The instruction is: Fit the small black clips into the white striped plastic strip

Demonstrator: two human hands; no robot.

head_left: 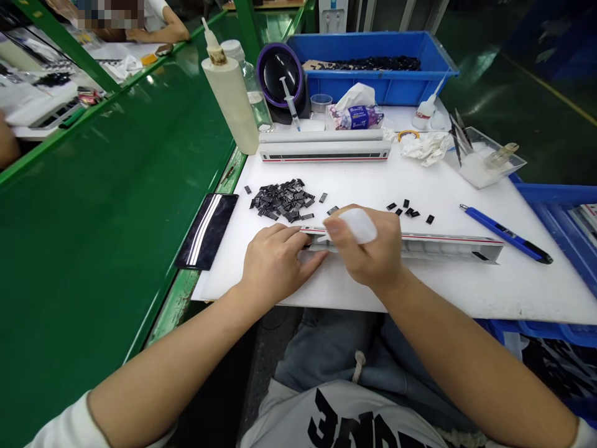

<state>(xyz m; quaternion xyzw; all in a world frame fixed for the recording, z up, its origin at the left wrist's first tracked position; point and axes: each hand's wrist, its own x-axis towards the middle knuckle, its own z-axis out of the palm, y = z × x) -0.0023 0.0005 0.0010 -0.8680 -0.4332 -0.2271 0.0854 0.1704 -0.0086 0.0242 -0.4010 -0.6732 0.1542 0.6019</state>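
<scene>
A long white housing [452,244] with a red stripe lies along the front of the white work board, its hollow side towards me. My left hand [275,261] grips its left end, fingers over the top edge and thumb below. My right hand [373,255] is closed round a small white squeeze bottle [359,225], whose nozzle points left into the hollow beside my left fingertips. My right hand hides the middle of the housing. Behind my left hand lies a heap of small black rectangular pieces [282,200]; several more lie loose to the right.
Two white housings [324,152] lie at the back. A phone [208,231] is at the left edge, a blue pen-like tool [506,233] at the right. Behind stand a cream bottle [232,102], tissues [357,117] and a blue bin [368,87]. Another person [158,25] sits across the green belt [116,218].
</scene>
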